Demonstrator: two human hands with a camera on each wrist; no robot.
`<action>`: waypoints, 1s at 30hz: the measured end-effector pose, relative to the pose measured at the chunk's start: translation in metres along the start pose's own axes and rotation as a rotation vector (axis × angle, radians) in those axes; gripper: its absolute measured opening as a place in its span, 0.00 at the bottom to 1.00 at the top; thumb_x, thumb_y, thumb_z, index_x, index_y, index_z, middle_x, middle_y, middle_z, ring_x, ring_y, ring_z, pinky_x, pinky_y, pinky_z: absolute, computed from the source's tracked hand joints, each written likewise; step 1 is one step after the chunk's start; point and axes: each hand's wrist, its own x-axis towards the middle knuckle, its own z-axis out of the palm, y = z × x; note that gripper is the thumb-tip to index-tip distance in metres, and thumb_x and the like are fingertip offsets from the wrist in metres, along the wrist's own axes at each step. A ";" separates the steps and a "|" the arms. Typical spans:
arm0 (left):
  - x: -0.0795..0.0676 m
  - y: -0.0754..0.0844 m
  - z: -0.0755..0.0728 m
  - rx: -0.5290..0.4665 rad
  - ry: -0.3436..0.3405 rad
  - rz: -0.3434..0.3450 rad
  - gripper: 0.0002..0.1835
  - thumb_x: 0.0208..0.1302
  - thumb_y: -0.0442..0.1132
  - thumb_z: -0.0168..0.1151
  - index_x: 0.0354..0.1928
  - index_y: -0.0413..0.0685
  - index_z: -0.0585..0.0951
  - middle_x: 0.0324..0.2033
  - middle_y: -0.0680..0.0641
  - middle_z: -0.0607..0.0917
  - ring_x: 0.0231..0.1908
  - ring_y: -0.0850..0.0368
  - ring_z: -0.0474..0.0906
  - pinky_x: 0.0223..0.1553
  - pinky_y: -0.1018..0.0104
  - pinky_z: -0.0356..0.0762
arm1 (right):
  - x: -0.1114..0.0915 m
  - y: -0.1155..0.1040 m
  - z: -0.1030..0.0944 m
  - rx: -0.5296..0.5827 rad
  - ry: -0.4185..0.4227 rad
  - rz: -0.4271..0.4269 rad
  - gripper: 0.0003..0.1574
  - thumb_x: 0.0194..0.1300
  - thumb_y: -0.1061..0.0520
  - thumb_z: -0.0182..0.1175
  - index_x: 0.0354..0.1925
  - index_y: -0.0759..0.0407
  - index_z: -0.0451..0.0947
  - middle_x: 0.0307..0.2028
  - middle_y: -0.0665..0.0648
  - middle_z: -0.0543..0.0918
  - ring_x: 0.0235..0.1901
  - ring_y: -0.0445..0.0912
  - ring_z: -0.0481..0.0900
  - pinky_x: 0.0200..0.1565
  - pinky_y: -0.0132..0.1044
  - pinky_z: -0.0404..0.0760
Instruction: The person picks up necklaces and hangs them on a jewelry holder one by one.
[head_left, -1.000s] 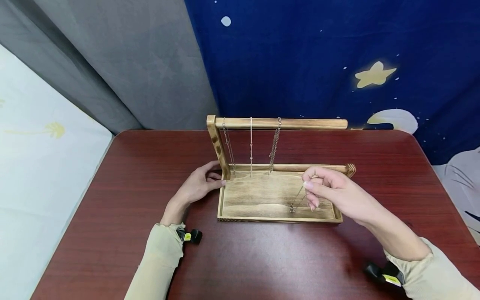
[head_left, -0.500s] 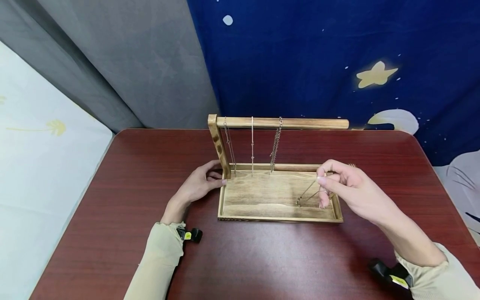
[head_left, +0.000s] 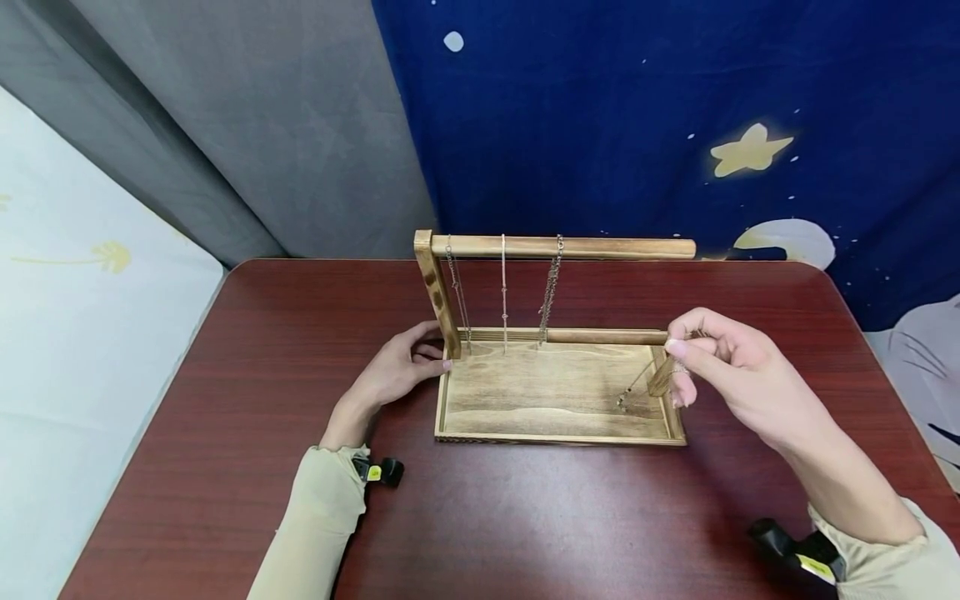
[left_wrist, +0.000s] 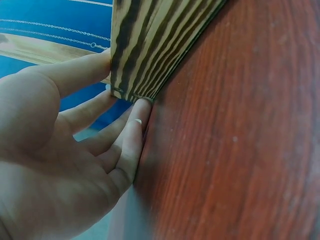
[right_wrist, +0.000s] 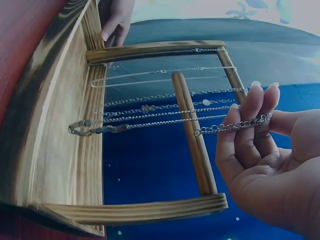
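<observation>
A wooden jewelry stand [head_left: 525, 379] with a shallow tray base sits on the table. Its left back corner is held by my left hand [head_left: 397, 364], thumb on one side and fingers on the other, as the left wrist view shows. My right hand [head_left: 738, 367] pinches a metal chain necklace over the tray's right end. Blocky beads on the necklace [right_wrist: 95, 128] hang lowest, close to the tray floor; the chain's end drapes across the fingers in the right wrist view. On the tall upper bar [head_left: 630, 247] hang a left chain [head_left: 455, 279], a thin pale chain [head_left: 504, 292] and a thicker bunch [head_left: 551, 287].
A shorter lower bar [head_left: 607, 337] runs along the back from the right post [head_left: 660, 379], partly behind my right hand. The dark red table [head_left: 525, 525] surrounds the stand. Grey curtain [head_left: 300, 125] and blue star-patterned cloth [head_left: 600, 125] hang behind.
My right hand has moved right with the necklace, from over the tray to its right end. The right post has come into view. My left hand has stayed at the corner.
</observation>
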 end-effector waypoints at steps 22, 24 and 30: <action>-0.004 0.002 -0.001 -0.006 -0.002 0.002 0.37 0.65 0.37 0.68 0.73 0.42 0.64 0.62 0.39 0.75 0.54 0.45 0.78 0.53 0.54 0.76 | -0.013 -0.005 -0.021 0.061 0.100 -0.037 0.05 0.75 0.71 0.46 0.44 0.68 0.69 0.16 0.58 0.74 0.21 0.52 0.79 0.31 0.37 0.77; -0.004 0.002 0.000 -0.002 0.000 -0.002 0.37 0.64 0.37 0.68 0.73 0.42 0.64 0.62 0.40 0.75 0.54 0.46 0.78 0.52 0.55 0.77 | -0.014 -0.006 -0.023 0.048 0.127 -0.035 0.05 0.75 0.71 0.47 0.44 0.68 0.69 0.15 0.58 0.74 0.20 0.51 0.78 0.30 0.36 0.77; -0.004 0.003 -0.001 0.001 0.000 0.007 0.37 0.64 0.36 0.68 0.72 0.42 0.65 0.62 0.40 0.75 0.53 0.46 0.78 0.52 0.56 0.77 | -0.018 -0.006 -0.028 0.030 0.183 -0.071 0.06 0.74 0.72 0.47 0.43 0.66 0.70 0.15 0.58 0.74 0.16 0.49 0.72 0.24 0.39 0.69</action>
